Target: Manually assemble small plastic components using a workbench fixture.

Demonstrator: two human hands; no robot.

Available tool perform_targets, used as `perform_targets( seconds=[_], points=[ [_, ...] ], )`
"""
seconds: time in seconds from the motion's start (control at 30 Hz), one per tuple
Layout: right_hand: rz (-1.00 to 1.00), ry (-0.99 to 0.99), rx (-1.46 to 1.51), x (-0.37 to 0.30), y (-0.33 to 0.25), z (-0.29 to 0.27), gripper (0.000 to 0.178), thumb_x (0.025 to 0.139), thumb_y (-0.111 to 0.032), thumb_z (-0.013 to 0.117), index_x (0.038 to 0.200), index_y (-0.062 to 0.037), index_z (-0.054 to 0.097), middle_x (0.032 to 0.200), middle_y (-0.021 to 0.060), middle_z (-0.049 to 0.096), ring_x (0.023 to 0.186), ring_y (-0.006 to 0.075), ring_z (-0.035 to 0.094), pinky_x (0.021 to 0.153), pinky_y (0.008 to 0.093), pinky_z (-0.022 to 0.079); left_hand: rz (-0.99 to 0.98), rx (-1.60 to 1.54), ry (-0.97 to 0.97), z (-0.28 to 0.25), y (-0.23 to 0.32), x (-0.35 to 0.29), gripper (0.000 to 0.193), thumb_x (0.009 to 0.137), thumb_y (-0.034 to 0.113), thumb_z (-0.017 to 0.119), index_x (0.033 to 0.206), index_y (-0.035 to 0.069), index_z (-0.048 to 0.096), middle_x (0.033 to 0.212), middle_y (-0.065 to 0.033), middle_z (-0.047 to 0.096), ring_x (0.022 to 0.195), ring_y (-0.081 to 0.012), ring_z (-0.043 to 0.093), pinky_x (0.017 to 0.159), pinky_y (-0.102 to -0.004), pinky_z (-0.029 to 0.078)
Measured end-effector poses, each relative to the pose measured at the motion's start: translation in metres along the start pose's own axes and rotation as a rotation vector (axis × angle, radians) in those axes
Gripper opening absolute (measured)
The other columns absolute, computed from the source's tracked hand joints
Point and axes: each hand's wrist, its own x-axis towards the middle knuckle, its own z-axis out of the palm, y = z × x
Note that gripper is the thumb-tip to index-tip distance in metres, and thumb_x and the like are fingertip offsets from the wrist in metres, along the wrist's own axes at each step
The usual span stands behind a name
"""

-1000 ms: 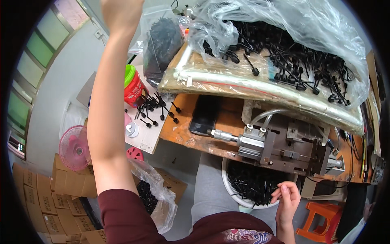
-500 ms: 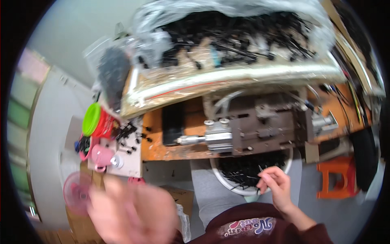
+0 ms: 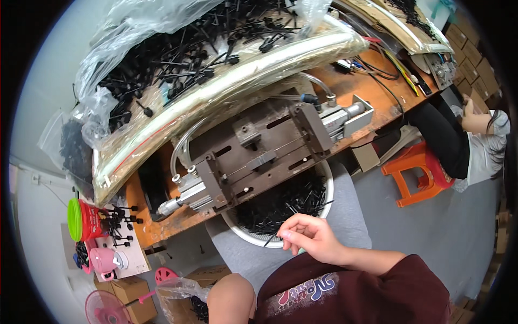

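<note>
Over the near rim of a white basket (image 3: 231,231) on my lap, my right hand (image 3: 313,237) is closed, with thumb and fingertips pinched together. A dark sliver shows by the fingertips; whether it is held or lies across the rim, I cannot make out. Many thin black rod-like parts (image 3: 270,213) fill the basket. Of my left arm only a rounded bare part (image 3: 232,299) shows at the lower edge, its fingers hidden. Just beyond the basket sits a brown metal fixture (image 3: 264,148) with a silver air cylinder (image 3: 194,195) at its left end.
A plastic-lined tray (image 3: 226,81) heaped with black stemmed parts (image 3: 178,51) spans the back. At left are a red bucket (image 3: 91,218), a pink cup (image 3: 102,260) and a pink fan (image 3: 105,308). An orange stool (image 3: 402,175) and another person (image 3: 480,146) are at right.
My view has turned, so the bench now slants up to the right. My left hand, blurred and large before, has dropped toward the lower edge. My right hand stays pinched over the basket.
</note>
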Motion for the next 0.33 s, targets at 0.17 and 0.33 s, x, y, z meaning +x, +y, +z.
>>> perform_targets(
  seconds=[0.17,0.33],
  points=[
    [0.001,0.013,0.007,-0.001,0.001,-0.004,0.013,0.095,-0.012,0.057,0.099,-0.0006,0.061,0.079,0.0040,0.064,0.070,0.0071,0.060,0.058,0.0208,0.049,0.110,-0.084,0.049,0.001,-0.003,-0.013,0.019,0.080,0.007,0.066,0.097,-0.001,0.063,0.103,-0.0028,0.064,0.095,-0.0106,0.062,0.077,-0.0260,0.053],
    [0.016,0.000,-0.003,0.000,0.002,-0.005,0.014,0.096,-0.012,0.055,0.101,-0.0003,0.061,0.080,0.0067,0.065,0.067,0.0092,0.060,0.060,0.0224,0.050,-0.022,-0.565,0.155,0.016,-0.013,-0.005,0.035,0.087,0.008,0.062,0.120,0.002,0.051,0.129,-0.0107,0.051,0.111,-0.0137,0.055,0.100,-0.0317,0.042]
  ],
)
